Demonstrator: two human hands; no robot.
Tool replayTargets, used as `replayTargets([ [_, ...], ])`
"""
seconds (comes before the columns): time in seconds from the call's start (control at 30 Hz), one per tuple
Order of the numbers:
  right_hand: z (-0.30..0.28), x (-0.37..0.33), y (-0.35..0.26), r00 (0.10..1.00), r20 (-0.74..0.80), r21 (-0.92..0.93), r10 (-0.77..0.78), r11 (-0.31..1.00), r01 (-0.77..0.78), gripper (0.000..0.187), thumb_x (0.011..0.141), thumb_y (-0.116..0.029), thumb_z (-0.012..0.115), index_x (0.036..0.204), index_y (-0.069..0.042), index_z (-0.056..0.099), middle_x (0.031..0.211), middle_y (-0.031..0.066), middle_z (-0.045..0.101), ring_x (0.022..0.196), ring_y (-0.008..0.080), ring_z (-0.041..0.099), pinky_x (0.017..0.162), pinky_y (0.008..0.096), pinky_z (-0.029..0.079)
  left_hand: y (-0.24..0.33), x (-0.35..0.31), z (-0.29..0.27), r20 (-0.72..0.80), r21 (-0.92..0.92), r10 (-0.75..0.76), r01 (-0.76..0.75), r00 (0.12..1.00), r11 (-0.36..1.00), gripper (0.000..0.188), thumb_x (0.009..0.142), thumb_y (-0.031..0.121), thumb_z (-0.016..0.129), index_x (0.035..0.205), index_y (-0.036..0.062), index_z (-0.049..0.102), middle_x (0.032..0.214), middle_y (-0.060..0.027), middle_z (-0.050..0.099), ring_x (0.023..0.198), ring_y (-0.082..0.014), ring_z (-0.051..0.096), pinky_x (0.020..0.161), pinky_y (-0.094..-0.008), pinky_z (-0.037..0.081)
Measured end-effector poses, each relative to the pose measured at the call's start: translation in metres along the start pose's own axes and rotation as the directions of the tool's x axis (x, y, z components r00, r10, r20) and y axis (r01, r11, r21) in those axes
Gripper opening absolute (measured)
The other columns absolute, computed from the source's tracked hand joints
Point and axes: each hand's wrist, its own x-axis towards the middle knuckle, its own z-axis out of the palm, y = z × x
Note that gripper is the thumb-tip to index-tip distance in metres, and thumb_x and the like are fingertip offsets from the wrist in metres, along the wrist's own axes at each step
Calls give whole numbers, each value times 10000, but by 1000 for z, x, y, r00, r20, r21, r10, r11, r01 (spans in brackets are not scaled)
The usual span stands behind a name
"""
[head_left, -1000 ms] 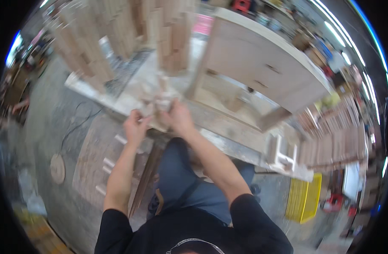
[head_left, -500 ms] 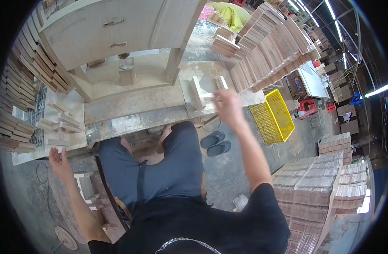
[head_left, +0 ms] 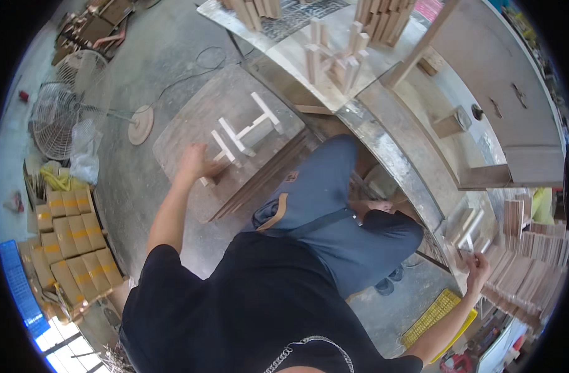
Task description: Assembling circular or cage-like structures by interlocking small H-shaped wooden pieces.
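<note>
My left hand (head_left: 196, 163) reaches down over a brown board stack (head_left: 185, 140) at my left, its fingers curled down around a pale wooden piece (head_left: 205, 181) that is mostly hidden under it. Beside it on the top board lie H-shaped and T-shaped joined wooden pieces (head_left: 257, 122). Far to the right, my right hand (head_left: 478, 268) is closed at the near end of a small wooden frame (head_left: 466, 236) on the end of the workbench (head_left: 415, 174); its fingertips are small and partly hidden.
Several upright wooden blocks (head_left: 337, 59) stand on the bench. A large wooden cabinet frame (head_left: 495, 81) lies across it, beside stacked slats (head_left: 520, 270). A yellow crate (head_left: 435, 317) sits on the floor at right. At left are a fan (head_left: 54, 118) with a trailing cord and taped cartons (head_left: 79, 242).
My view has swung to the left, bringing the board stack into the middle. My left hand has gone from open beside the bench to over the stack. The right hand stays by the small frame.
</note>
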Motion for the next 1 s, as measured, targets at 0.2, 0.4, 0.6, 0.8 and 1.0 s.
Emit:
replayTargets([
  [0.2, -4, -6, -59, 953, -267, 67, 143, 989, -129, 337, 963, -212, 745, 1240, -28, 696, 1047, 109, 640, 991, 208, 596, 867, 337, 481, -30, -31, 41, 118, 156, -188, 169, 975, 973, 458, 722, 296, 879, 1049, 4, 744, 1073, -228, 727, 1146, -383, 638, 939, -474, 554],
  [0.4, -27, -92, -108, 828, -561, 54, -14, 997, 54, 271, 1000, -129, 687, 1235, 2, 653, 1282, 145, 625, 1201, 255, 591, 1016, 350, 470, -33, 3, 90, 172, 276, -89, 39, 981, 960, 211, 818, 241, 740, 931, 68, 780, 969, -194, 758, 936, -376, 717, 853, -480, 572],
  [0.6, 10, -92, -268, 934, -353, 426, 64, 899, 99, 231, 1011, -57, 609, 1230, 17, 609, 1153, 117, 702, 1072, 173, 654, 980, 324, 494, -119, -27, 103, 40, -255, -181, 185, 983, 949, 246, 888, 245, 765, 917, 2, 738, 834, -172, 741, 746, -318, 721, 675, -456, 547],
  [0.8, 46, -76, -347, 955, -226, 833, -191, 471, 291, 170, 998, -69, 624, 1131, 33, 596, 986, 97, 718, 897, 143, 658, 860, 289, 518, -120, -29, 92, -28, -535, -260, 205, 965, 819, 253, 944, 212, 753, 972, -35, 708, 791, -61, 700, 701, -205, 675, 622, -373, 504],
  [1.0, 73, -54, -383, 953, 57, 980, -296, 200, 3, 209, 998, -99, 622, 1155, 37, 603, 886, 65, 686, 822, 106, 623, 741, 260, 488, 31, -56, -58, -592, -659, -384, -150, 709, 737, 261, 1053, 193, 623, 1112, -55, 677, 947, -95, 720, 915, -190, 671, 824, -351, 540],
])
